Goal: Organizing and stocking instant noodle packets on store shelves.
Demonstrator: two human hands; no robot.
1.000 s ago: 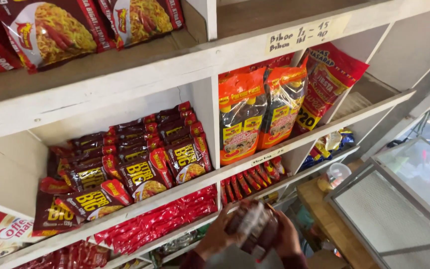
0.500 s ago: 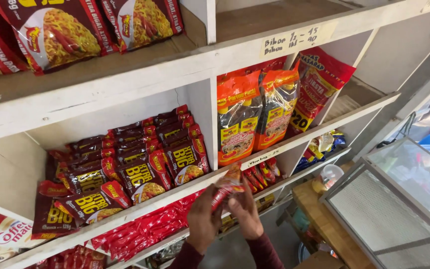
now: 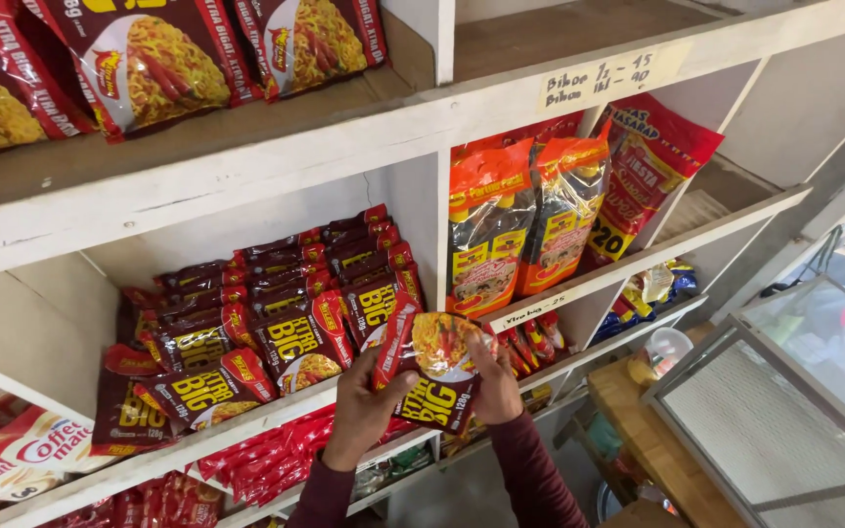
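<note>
Both hands hold one dark red noodle packet [image 3: 432, 370] upright in front of the middle shelf. My left hand [image 3: 364, 409] grips its left edge and lower corner. My right hand [image 3: 494, 383] pinches its right edge. The packet sits just at the right end of a row of several like packets [image 3: 266, 332] standing on the white wooden shelf [image 3: 246, 435]. Both sleeves are dark red.
Larger red noodle packs [image 3: 129, 59] lie on the top shelf. Orange-and-black bags [image 3: 525, 225] and a red bag [image 3: 647, 176] stand in the right compartment. Red sachets [image 3: 266, 460] fill the shelf below. A glass display case [image 3: 794, 391] stands at the right.
My hands have risen from below the shelf edge to the middle shelf, carrying the packet up. The packet now faces me upright beside the row.
</note>
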